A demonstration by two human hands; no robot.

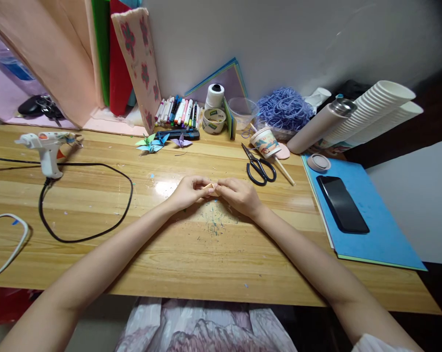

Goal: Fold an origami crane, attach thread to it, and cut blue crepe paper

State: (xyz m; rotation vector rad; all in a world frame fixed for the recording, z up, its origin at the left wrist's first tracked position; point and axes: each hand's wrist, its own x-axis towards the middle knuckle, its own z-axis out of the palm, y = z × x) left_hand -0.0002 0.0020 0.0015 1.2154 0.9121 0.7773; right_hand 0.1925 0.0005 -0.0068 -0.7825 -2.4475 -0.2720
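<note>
Between my two hands is a small piece of folded orange paper (214,191), held just above the middle of the wooden table (162,264). My left hand (190,191) pinches its left side with thumb and fingers. From the right, my right hand (239,195) grips the other side, its fingertips close to the left thumb. Much of the paper is hidden behind the fingers. Beyond the hands stand folded paper cranes: a green one (146,143), a blue one (159,143) and a purple one (181,142).
Black-handled scissors (260,168) lie to the right, beside a paper cup (265,143) with a stick through it. A phone (342,204) rests on blue sheets (382,215). At left stands a glue gun (48,151) with a looping black cord (132,188). Markers (178,112) lie behind.
</note>
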